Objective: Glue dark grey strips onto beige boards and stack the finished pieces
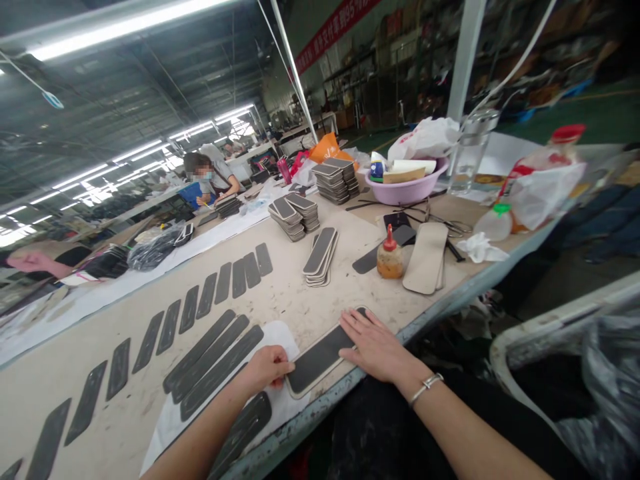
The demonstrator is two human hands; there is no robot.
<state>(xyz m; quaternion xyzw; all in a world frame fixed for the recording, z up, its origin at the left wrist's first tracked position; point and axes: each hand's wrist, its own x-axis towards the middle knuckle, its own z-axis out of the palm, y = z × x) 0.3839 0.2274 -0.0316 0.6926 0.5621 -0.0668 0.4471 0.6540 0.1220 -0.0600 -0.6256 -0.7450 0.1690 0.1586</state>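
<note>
A dark grey panel with rounded corners and a beige border lies in front of me near the table's edge. My left hand is closed at its near left end, thumb and curled fingers at the corner; the fingertips are partly hidden. Flat across the far right end of the panel rests my right hand, fingers stretched out. Beside my left hand, several long dark strips with a shiny surface lie on a white sheet. A row of shorter dark strips runs across the table.
Stacks of bordered panels stand further back. To the right are a red-tipped glue bottle, beige panels, scissors, a purple basin and a clear jar. Another person sits across the table.
</note>
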